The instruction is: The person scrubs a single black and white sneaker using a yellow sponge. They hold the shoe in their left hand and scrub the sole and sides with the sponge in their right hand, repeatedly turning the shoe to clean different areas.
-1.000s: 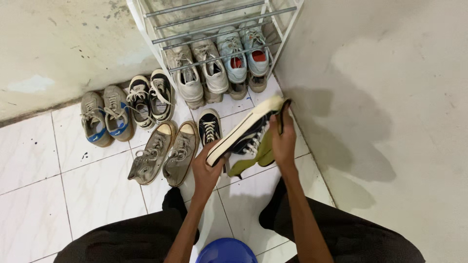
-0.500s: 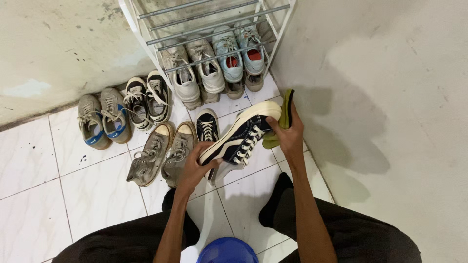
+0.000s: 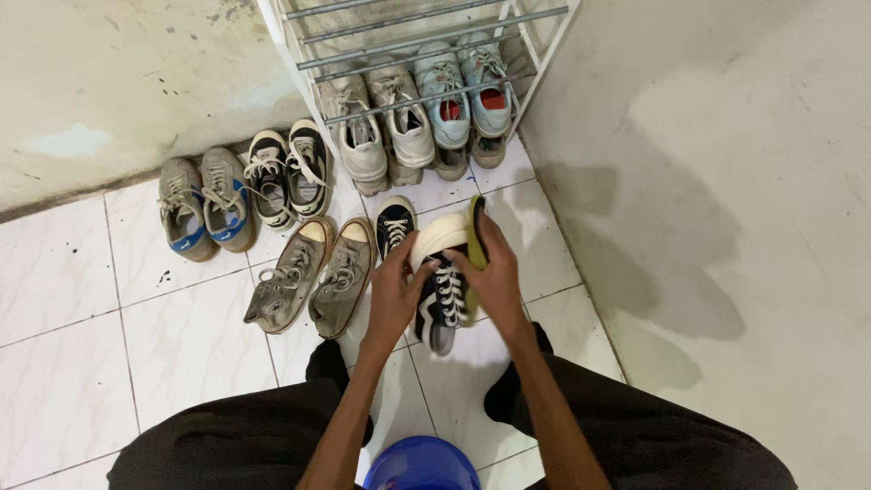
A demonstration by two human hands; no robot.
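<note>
Crouched on the white tiled floor [image 3: 181,345] before a metal shoe rack [image 3: 426,54], I hold a black sneaker [image 3: 442,290] over the tiles.

The sneaker, tilted on its side half a second ago, now points toe-up and sits nearer my knees, beside its mate [image 3: 394,223] on the floor. My left hand [image 3: 396,295] grips its side; my right hand [image 3: 494,277] has swung in from the wall, pressing a green cloth [image 3: 476,238] against the white toe cap. A grey pair [image 3: 313,277] lies just left.
</note>
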